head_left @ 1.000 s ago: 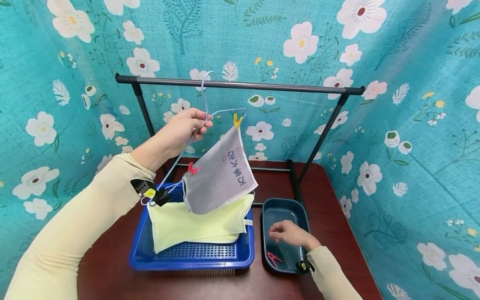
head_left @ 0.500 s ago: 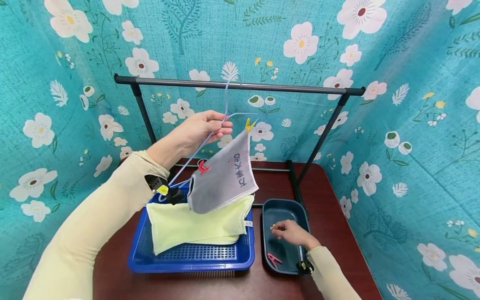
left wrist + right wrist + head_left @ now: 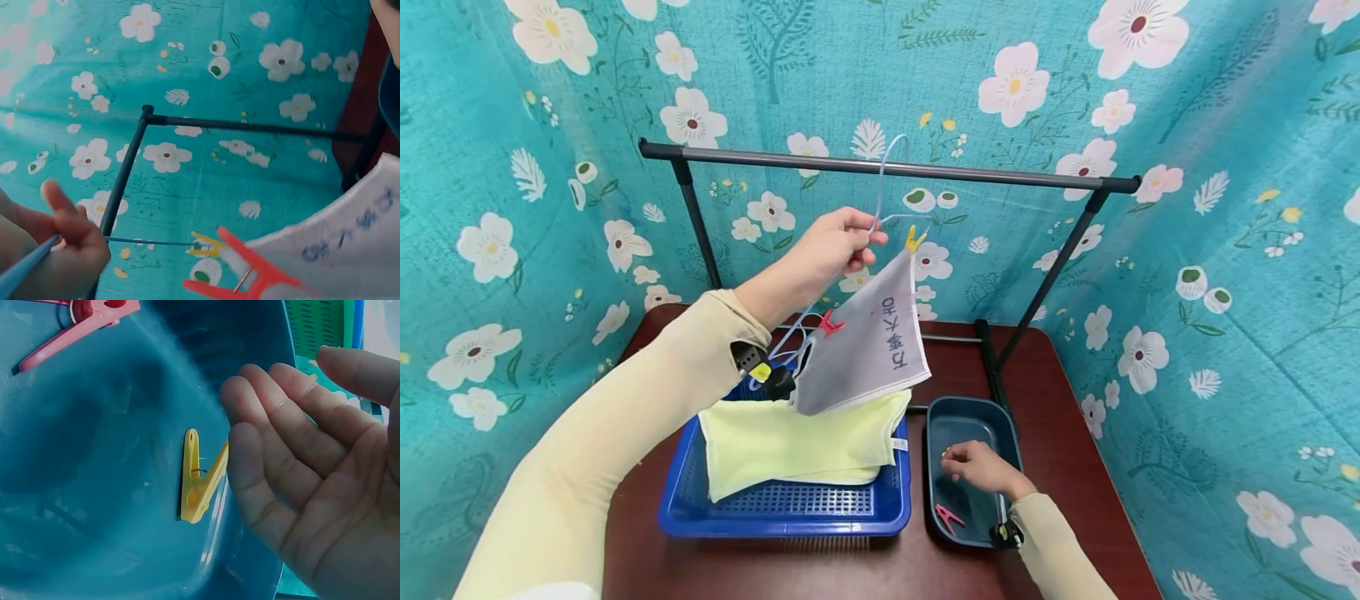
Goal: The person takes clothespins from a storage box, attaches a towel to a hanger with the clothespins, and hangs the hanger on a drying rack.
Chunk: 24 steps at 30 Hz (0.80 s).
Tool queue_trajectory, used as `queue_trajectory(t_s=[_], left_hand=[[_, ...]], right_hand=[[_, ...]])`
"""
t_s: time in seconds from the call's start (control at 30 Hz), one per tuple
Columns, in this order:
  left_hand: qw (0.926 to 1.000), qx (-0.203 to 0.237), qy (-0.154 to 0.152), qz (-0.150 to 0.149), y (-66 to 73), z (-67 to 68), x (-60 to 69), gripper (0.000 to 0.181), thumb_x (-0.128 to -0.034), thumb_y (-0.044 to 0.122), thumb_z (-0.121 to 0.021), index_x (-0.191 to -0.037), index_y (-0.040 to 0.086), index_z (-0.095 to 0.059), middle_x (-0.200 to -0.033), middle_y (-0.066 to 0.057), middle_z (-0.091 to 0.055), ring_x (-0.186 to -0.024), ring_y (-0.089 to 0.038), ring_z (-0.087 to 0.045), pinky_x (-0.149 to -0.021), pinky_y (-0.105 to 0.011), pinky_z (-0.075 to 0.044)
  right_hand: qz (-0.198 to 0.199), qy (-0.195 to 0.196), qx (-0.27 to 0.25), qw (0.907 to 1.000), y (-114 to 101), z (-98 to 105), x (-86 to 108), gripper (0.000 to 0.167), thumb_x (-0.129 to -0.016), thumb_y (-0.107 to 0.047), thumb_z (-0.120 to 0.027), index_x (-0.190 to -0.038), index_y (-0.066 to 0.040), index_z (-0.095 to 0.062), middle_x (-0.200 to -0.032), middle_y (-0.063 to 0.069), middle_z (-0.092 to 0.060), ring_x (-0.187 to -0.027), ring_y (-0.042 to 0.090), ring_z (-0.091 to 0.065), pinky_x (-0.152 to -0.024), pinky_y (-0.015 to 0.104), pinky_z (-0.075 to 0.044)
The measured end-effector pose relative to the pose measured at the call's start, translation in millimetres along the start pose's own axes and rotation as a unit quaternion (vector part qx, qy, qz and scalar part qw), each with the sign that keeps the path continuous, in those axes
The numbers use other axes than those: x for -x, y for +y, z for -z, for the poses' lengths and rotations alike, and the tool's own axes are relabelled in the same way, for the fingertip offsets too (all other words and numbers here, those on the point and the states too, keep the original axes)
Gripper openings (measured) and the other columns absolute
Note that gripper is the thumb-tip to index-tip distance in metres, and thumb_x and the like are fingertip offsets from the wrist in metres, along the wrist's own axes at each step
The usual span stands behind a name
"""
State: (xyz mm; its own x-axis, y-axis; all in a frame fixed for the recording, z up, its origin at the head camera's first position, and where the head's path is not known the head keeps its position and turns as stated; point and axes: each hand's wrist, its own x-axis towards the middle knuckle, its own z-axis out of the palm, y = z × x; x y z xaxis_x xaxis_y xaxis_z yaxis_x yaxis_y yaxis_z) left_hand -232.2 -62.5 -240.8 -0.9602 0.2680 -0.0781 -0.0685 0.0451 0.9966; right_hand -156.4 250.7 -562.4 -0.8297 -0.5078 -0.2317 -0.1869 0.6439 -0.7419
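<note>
My left hand (image 3: pixel 842 246) grips a light-blue clothes hanger (image 3: pixel 881 179) just below its hook. The hook overlaps the rail of the black rack (image 3: pixel 992 173); I cannot tell whether it touches. From the hanger droops a grey towel (image 3: pixel 865 358) with dark printed characters, tilted, fixed by a yellow clothespin (image 3: pixel 914 240) and a red clothespin (image 3: pixel 831 323). Over the dark blue tray (image 3: pixel 934 417), my right hand (image 3: pixel 981 467) has loosely bent fingers and holds nothing. Beside its fingertips a second yellow clothespin (image 3: pixel 199 487) lies in the tray, with a pinkish-red clothespin (image 3: pixel 81 328) farther off.
Below the grey towel, a blue basket (image 3: pixel 786 528) holds folded pale-yellow towels (image 3: pixel 760 450). Tray, basket and rack stand on a dark red table (image 3: pixel 1052 433). A teal flowered curtain (image 3: pixel 1262 333) encloses the back and sides.
My left hand has carried the hanger and grey towel to the right along the rail. The right hand stays over the tray, nearly still.
</note>
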Motion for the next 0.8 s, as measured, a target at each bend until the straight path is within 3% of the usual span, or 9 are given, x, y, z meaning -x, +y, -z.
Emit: queue_trajectory(t_s=[0.1,0.27,0.43,0.67,0.8], left_hand=[[0.9992,-0.030,0.025,-0.006,1.4,-2.9,-1.2,0.026,-0.1024,0.007,-0.035,-0.126,0.003,-0.046,-0.115,-0.008,-0.056,-0.067,-0.015,-0.043,-0.067,-0.025,-0.037],[0.9980,-0.024,0.058,-0.008,-2.5,-7.3,-9.0,0.025,-0.1023,0.007,-0.035,-0.123,0.004,-0.048,-0.112,-0.008,-0.056,-0.065,-0.013,-0.040,-0.068,-0.026,-0.036],[0.9972,-0.013,0.070,-0.022,-7.1,-16.6,-19.9,0.024,-0.1017,0.005,-0.036,-0.122,0.004,-0.048,-0.110,-0.009,-0.057,-0.068,-0.013,-0.043,-0.069,-0.026,-0.038],[0.9940,0.002,0.092,-0.059,-2.0,-31.8,-32.5,0.022,-0.1025,0.007,-0.035,-0.119,0.005,-0.050,-0.113,-0.012,-0.058,-0.068,-0.013,-0.045,-0.067,-0.024,-0.039],[0.9940,0.019,0.094,-0.053,1.1,-41.0,-38.8,0.024,-0.1014,0.004,-0.034,-0.120,0.005,-0.049,-0.112,-0.009,-0.059,-0.070,-0.014,-0.047,-0.069,-0.024,-0.040]], right_hand=[[-0.003,-0.002,0.005,1.0000,0,0,0.0,0.022,-0.096,-0.018,-0.055,-0.088,-0.003,-0.068,-0.079,0.012,-0.064,-0.067,0.015,-0.057,-0.058,0.025,-0.040],[-0.010,-0.006,0.004,0.9999,0,0,1.2,0.022,-0.097,-0.017,-0.054,-0.089,-0.003,-0.068,-0.079,0.010,-0.063,-0.069,0.020,-0.058,-0.058,0.026,-0.040],[-0.015,-0.004,0.000,0.9999,2,-1,1.7,0.023,-0.097,-0.020,-0.054,-0.089,-0.004,-0.068,-0.079,0.007,-0.063,-0.070,0.020,-0.057,-0.058,0.028,-0.041],[-0.017,0.002,-0.008,0.9998,5,-1,2.8,0.025,-0.097,-0.022,-0.054,-0.088,-0.004,-0.068,-0.079,0.008,-0.063,-0.070,0.024,-0.058,-0.059,0.027,-0.041],[-0.015,0.008,-0.010,0.9998,6,-2,4.7,0.024,-0.097,-0.021,-0.055,-0.087,-0.003,-0.067,-0.079,0.008,-0.063,-0.070,0.022,-0.059,-0.059,0.026,-0.042]])
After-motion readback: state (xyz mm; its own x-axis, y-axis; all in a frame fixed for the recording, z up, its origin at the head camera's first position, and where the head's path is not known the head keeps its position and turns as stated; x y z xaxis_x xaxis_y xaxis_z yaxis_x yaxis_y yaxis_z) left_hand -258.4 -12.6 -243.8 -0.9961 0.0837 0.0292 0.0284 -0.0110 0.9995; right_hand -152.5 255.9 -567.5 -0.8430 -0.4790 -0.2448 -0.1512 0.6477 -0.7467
